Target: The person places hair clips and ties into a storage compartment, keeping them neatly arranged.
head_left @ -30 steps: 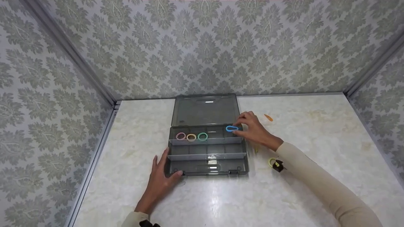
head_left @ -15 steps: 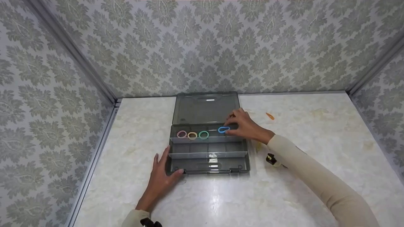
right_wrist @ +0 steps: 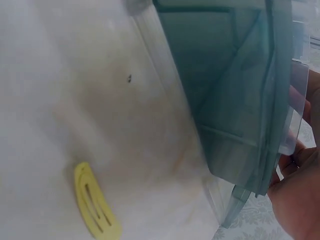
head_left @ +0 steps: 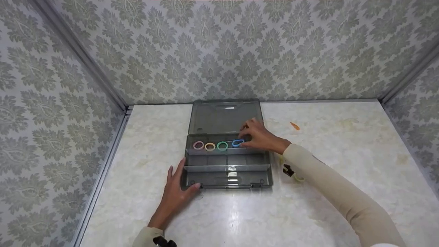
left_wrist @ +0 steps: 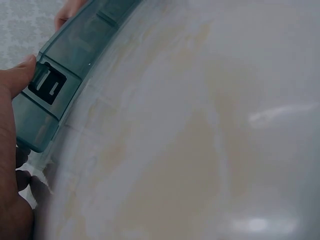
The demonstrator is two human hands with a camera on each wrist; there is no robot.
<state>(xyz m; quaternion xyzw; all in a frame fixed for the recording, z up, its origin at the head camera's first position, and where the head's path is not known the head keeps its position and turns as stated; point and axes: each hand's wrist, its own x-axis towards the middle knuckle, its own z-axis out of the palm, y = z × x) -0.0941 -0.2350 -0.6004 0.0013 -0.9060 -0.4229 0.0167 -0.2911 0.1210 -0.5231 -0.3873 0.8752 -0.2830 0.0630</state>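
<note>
A grey translucent organizer box [head_left: 228, 161] lies with its lid [head_left: 224, 116] folded back. My left hand [head_left: 175, 197] holds its front left corner, thumb on the front wall and fingers along the left side. In the left wrist view, the thumb presses beside the black latch [left_wrist: 47, 84]. At the right of the back compartment, my right hand [head_left: 260, 135] pinches a blue hair tie [head_left: 237, 143]. To its left, a pink hair tie [head_left: 198, 145], a yellow hair tie [head_left: 210, 147] and a green hair tie [head_left: 222, 146] stand in a row. The right wrist view hides that hair tie.
Right of the box, an orange hair clip [head_left: 295, 126] lies on the marbled table [head_left: 336, 137]. A yellow hair clip [right_wrist: 96, 202] lies near the box's right side. A yellow-green ring [head_left: 299, 178] shows partly behind the right sleeve. Patterned walls [head_left: 226, 51] enclose the table.
My right hand has moved left with the blue hair tie, bringing it closer to the green one and lower into the back compartment. The left hand has stayed on the box corner.
</note>
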